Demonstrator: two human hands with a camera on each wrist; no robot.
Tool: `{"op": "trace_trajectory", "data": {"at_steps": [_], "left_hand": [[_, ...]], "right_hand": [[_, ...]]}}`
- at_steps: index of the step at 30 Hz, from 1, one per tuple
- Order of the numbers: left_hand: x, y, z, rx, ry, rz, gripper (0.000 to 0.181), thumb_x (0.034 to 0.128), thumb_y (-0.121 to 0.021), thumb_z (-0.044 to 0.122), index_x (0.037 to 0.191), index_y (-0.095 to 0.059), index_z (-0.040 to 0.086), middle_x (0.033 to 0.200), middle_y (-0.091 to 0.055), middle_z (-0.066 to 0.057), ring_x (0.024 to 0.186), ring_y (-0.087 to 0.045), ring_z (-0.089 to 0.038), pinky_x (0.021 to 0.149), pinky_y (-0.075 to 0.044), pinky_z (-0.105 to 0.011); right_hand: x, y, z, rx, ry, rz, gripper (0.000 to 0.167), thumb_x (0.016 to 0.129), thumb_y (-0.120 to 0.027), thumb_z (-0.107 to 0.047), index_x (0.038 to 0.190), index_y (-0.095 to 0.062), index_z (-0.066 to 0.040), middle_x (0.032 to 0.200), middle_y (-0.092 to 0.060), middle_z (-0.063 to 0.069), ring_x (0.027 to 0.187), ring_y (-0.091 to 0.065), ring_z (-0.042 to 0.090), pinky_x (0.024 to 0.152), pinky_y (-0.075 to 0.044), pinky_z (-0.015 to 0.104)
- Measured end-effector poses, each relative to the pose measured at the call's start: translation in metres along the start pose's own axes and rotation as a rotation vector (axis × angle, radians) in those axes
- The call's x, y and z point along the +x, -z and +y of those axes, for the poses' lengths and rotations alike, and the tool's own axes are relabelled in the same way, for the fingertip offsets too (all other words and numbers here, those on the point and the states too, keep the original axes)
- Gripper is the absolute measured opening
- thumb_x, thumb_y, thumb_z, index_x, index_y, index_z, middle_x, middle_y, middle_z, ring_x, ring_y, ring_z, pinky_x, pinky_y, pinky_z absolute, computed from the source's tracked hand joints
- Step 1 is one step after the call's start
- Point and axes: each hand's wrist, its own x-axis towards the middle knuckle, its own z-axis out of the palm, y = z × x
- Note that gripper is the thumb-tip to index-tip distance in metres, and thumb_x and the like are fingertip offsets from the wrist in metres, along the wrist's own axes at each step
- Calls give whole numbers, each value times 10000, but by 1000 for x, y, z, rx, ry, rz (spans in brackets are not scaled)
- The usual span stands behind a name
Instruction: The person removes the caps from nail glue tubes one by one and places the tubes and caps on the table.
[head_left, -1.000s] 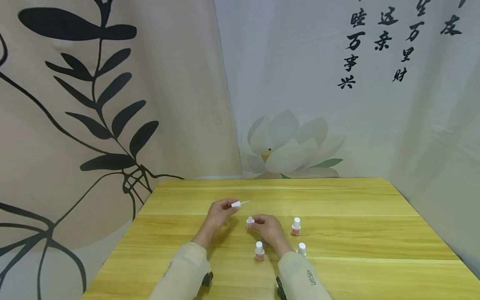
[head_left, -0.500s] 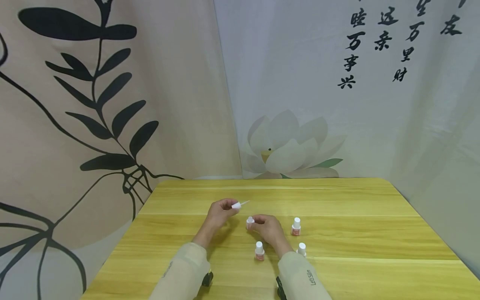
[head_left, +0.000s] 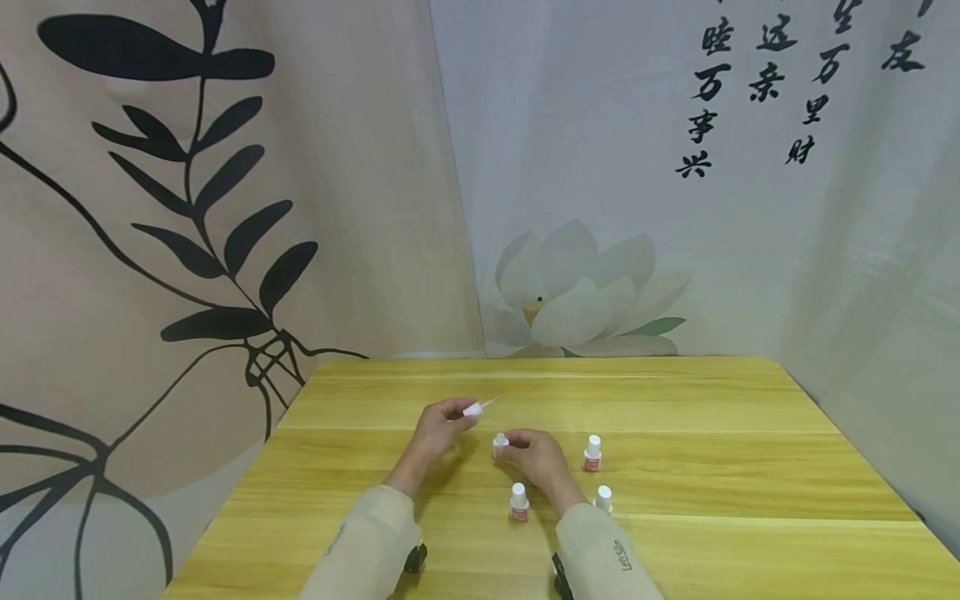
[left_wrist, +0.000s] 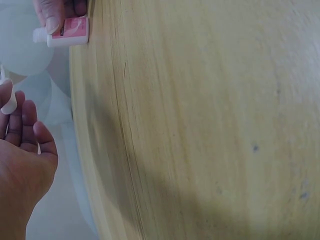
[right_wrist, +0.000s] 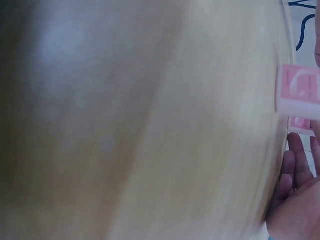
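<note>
Between the thumb and fingers of my left hand is a white brush cap; its thin brush points right and slightly up, above the table. My right hand grips a small uncapped white bottle by its side, upright on the table. The left wrist view shows a pink label on this bottle and part of the cap in my left fingers. The brush and the bottle's neck are apart. In the right wrist view, a pink-labelled bottle stands close, partly cut off by the frame.
Capped bottles of the same kind stand around my right arm: one to its right, one to its left, and one partly behind the sleeve. The wooden table meets a printed curtain at the back.
The brush tip in my left hand has tilted up slightly. My right hand and the bottles have stayed in place.
</note>
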Motion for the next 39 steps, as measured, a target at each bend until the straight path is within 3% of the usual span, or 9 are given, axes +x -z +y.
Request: {"op": "trace_trajectory", "data": {"at_steps": [12,21,31,39], "left_hand": [[1,-2,1,-36,-5,16,194,896,-711,43,1089,-692,27,994,-701,-46,944,-620,-197,849,-517,-353],[1,-1,0,36,-10,31,231,895,-736,113,1117,-701,59,1012,-656,-44,949,-564,-200,782,-487,-312],[-1,0,-2,54,-34,31,307,915,-718,136,1206,-684,44,1009,-635,-54,937,-544,-190,749,-465,-281],[0,-1,-1,35,-37,41,233,907,-721,114,1129,-697,49,998,-641,-51,933,-540,-190,746,-462,-272]], "right_hand": [[-1,1,-1,-7,-3,-7,249,888,-749,-248,1096,-744,-111,1094,-716,39,1066,-626,262,956,-460,501],[-1,1,-2,-3,-2,-4,245,884,-754,-246,1087,-746,-109,1089,-715,35,1064,-624,258,960,-456,499],[-1,1,-3,-11,6,0,236,881,-756,-248,1075,-749,-114,1081,-717,32,1055,-629,253,955,-463,493],[-1,1,-1,-6,10,-1,219,884,-753,-240,1070,-751,-124,1081,-719,24,1055,-628,247,958,-460,494]]}}
